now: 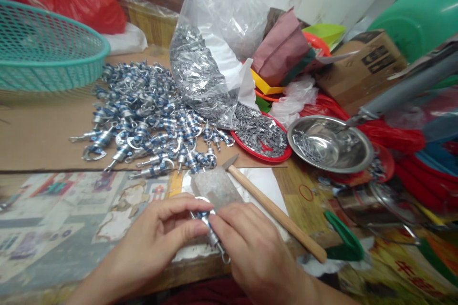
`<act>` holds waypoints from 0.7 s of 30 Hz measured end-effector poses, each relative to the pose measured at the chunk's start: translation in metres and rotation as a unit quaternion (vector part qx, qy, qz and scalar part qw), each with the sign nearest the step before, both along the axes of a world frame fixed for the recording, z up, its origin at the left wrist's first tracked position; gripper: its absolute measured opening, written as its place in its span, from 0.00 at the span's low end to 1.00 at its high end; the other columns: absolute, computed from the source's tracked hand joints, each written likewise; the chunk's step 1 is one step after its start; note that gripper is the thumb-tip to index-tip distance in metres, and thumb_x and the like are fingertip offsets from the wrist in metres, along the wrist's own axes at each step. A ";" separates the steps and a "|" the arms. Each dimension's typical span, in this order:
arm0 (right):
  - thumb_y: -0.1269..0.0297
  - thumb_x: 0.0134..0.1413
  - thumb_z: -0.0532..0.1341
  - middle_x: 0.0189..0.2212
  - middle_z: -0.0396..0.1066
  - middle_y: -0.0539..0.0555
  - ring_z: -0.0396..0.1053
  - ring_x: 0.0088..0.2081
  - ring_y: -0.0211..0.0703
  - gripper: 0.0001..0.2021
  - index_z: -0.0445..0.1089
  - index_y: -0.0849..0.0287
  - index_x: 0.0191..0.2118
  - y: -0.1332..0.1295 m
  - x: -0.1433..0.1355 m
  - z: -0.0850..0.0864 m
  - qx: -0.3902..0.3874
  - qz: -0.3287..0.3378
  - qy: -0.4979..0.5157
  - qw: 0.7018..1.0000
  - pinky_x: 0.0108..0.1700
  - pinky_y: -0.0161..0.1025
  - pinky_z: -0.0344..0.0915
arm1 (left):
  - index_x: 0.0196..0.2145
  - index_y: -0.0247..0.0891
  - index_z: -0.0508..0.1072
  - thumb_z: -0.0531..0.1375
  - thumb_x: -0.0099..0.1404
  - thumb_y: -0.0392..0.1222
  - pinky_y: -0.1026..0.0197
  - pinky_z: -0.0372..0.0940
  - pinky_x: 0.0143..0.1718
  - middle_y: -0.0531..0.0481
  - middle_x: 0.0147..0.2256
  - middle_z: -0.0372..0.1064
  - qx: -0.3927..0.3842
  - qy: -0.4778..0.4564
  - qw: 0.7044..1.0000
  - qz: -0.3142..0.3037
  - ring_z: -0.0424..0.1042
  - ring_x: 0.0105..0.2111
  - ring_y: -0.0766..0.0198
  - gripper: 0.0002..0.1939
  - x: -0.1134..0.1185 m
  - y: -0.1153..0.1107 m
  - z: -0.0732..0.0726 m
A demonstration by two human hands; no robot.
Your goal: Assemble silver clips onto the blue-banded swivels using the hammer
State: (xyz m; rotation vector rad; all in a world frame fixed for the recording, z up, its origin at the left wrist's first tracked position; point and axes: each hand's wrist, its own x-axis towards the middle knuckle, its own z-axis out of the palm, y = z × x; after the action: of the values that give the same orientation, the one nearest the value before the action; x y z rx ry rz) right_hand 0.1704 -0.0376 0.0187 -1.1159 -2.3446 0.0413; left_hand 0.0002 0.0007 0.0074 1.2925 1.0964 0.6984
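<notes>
Between both hands is a silver-and-blue metal hook fitting [213, 238], with a curved hook at its upper end and a small loop at its lower end. My left hand [162, 228] pinches its hooked end between thumb and fingers. The fingers of my right hand [250, 243] close on its body from the other side and partly cover it. Just beyond the hands lies a grey block [214, 186] on white paper. A hammer [277, 209] with a pale wooden handle rests against the block's right side. Many similar fittings [143, 109] are heaped on cardboard beyond.
A clear bag [200, 66] of small metal pieces leans behind a red dish [263, 156] of the same pieces. To the right stand a steel bowl [332, 164] with thin metal parts and a grey tool arm [411, 86]. A turquoise basket [46, 74] sits at the left.
</notes>
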 end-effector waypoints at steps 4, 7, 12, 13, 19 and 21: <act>0.74 0.61 0.46 0.30 0.71 0.59 0.65 0.32 0.46 0.16 0.70 0.68 0.43 -0.012 0.002 -0.003 -0.017 -0.027 0.019 0.999 0.33 0.41 0.63 | 0.33 0.47 0.80 0.63 0.55 0.40 0.65 0.68 0.41 0.54 0.35 0.78 0.029 0.013 0.999 -0.029 0.74 0.39 0.59 0.07 -0.003 -0.001 0.001; 0.75 0.60 0.49 0.34 0.68 0.56 0.66 0.36 0.43 0.16 0.68 0.61 0.48 -0.009 0.020 -0.004 -0.096 -0.031 0.083 0.991 0.36 0.37 0.64 | 0.33 0.46 0.79 0.61 0.57 0.40 0.66 0.68 0.38 0.54 0.33 0.78 0.020 0.001 0.999 -0.051 0.74 0.36 0.61 0.07 -0.004 -0.001 0.002; 0.67 0.57 0.57 0.38 0.68 0.58 0.68 0.41 0.48 0.15 0.67 0.60 0.50 0.022 0.067 -0.021 -0.130 -0.197 0.030 0.971 0.42 0.43 0.65 | 0.31 0.44 0.78 0.61 0.56 0.39 0.65 0.68 0.37 0.52 0.34 0.77 -0.002 0.004 0.998 -0.057 0.74 0.36 0.60 0.06 -0.003 0.001 0.005; 0.65 0.56 0.58 0.36 0.69 0.57 0.69 0.39 0.48 0.14 0.67 0.59 0.49 0.028 0.073 -0.025 -0.156 -0.208 -0.009 0.966 0.40 0.43 0.66 | 0.31 0.44 0.78 0.61 0.57 0.39 0.65 0.67 0.38 0.52 0.34 0.77 -0.001 0.006 0.999 -0.054 0.74 0.37 0.60 0.06 -0.003 0.001 0.005; 0.63 0.59 0.56 0.37 0.73 0.55 0.72 0.36 0.45 0.10 0.66 0.59 0.45 0.016 0.081 -0.015 -0.161 -0.207 0.007 0.965 0.36 0.38 0.69 | 0.29 0.42 0.72 0.64 0.55 0.38 0.66 0.66 0.32 0.56 0.27 0.70 -0.050 -0.080 0.995 -0.016 0.71 0.31 0.64 0.04 -0.002 -0.001 -0.002; 0.64 0.59 0.57 0.42 0.73 0.57 0.73 0.41 0.45 0.15 0.63 0.58 0.52 0.001 0.078 0.002 -0.132 -0.152 0.029 0.979 0.40 0.36 0.69 | 0.30 0.42 0.67 0.66 0.54 0.35 0.68 0.65 0.32 0.58 0.28 0.68 -0.074 -0.137 0.988 0.002 0.70 0.32 0.67 0.10 -0.001 -0.002 -0.006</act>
State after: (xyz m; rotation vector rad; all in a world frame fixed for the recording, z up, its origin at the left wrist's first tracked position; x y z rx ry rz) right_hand 0.2488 -0.0362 0.0205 -1.5706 -2.1349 0.2769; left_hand -0.0010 -0.0010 0.0018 1.0341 0.9090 0.7579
